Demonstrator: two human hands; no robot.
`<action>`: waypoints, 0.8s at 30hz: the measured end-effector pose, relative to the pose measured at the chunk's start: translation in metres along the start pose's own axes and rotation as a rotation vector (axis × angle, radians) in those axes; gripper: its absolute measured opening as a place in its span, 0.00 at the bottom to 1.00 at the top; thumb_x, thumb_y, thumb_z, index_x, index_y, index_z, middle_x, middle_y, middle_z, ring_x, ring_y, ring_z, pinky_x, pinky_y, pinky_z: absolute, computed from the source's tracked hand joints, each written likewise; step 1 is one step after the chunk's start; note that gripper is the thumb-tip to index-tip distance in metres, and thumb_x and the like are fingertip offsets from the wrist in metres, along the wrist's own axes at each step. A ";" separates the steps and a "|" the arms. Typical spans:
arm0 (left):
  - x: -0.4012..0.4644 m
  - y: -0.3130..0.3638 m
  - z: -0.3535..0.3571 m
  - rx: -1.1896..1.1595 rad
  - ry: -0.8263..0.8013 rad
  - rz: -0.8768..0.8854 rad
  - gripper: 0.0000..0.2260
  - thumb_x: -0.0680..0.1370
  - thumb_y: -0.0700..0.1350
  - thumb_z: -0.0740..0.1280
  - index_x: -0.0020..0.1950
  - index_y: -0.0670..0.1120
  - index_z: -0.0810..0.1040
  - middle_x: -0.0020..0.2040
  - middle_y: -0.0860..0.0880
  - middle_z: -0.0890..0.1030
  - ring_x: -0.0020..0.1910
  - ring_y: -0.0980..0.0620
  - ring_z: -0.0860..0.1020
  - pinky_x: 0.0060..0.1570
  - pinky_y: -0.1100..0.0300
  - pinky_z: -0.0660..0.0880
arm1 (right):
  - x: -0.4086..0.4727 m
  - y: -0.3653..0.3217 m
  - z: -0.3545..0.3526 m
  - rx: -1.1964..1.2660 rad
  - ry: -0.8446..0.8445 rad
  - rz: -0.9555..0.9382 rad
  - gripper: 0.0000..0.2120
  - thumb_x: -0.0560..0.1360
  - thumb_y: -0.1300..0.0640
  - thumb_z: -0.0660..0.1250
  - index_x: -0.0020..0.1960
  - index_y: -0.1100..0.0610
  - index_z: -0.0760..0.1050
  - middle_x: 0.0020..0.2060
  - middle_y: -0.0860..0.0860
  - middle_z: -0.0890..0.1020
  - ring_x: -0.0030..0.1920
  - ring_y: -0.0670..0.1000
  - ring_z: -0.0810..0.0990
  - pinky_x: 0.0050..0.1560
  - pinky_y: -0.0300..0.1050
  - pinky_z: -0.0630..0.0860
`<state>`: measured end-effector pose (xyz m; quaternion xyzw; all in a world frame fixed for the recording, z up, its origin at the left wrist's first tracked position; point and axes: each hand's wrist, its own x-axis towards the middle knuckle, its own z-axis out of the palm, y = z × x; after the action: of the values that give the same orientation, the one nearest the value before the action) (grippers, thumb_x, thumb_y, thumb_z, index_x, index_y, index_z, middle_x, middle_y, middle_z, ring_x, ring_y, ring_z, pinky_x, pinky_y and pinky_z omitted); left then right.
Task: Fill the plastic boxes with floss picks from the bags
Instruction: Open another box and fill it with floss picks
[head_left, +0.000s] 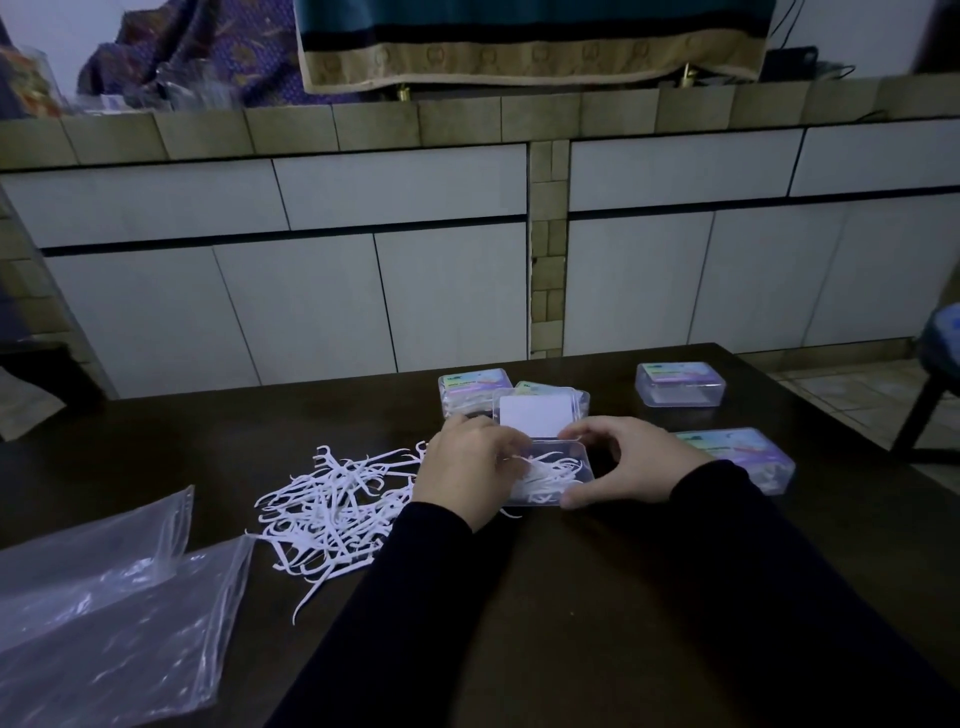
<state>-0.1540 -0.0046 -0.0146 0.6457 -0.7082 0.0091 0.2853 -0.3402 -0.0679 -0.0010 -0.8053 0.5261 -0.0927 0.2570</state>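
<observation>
An open clear plastic box (582, 457) sits on the dark table with its lid (537, 413) raised at the back and white floss picks inside. My left hand (465, 470) rests over the box's left side, fingers on the picks in it. My right hand (621, 460) grips the box's right end, thumb at the front corner. A loose pile of white floss picks (332, 512) lies on the table to the left. Two empty clear zip bags (109, 603) lie flat at the near left.
Closed labelled boxes stand behind the open one (472, 389), at the far right (679, 383) and beside my right wrist (748, 457). The dark table (597, 597) ends at a tiled counter with white cabinet doors. A stool (935, 364) stands at right.
</observation>
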 end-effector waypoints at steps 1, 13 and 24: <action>0.000 -0.002 -0.001 -0.021 0.006 -0.023 0.12 0.76 0.51 0.68 0.59 0.56 0.80 0.54 0.56 0.79 0.53 0.56 0.68 0.56 0.58 0.70 | 0.000 0.000 0.000 0.004 0.001 -0.003 0.37 0.61 0.37 0.77 0.66 0.39 0.67 0.66 0.43 0.72 0.66 0.49 0.69 0.69 0.58 0.66; -0.004 -0.011 -0.012 -0.138 -0.009 -0.255 0.06 0.78 0.50 0.66 0.49 0.53 0.82 0.46 0.55 0.82 0.48 0.56 0.75 0.49 0.60 0.72 | -0.004 -0.004 0.000 0.023 0.010 -0.022 0.37 0.63 0.41 0.78 0.68 0.42 0.67 0.66 0.44 0.72 0.57 0.44 0.68 0.64 0.50 0.70; 0.002 0.002 -0.003 -0.046 -0.116 -0.060 0.07 0.78 0.50 0.65 0.52 0.52 0.83 0.50 0.53 0.79 0.53 0.53 0.70 0.54 0.57 0.70 | -0.004 -0.004 -0.001 0.016 -0.003 -0.055 0.37 0.64 0.42 0.77 0.69 0.43 0.67 0.68 0.45 0.71 0.56 0.42 0.67 0.59 0.44 0.72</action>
<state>-0.1548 -0.0048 -0.0102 0.6594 -0.7039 -0.0532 0.2586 -0.3397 -0.0634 0.0022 -0.8177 0.5025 -0.1028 0.2614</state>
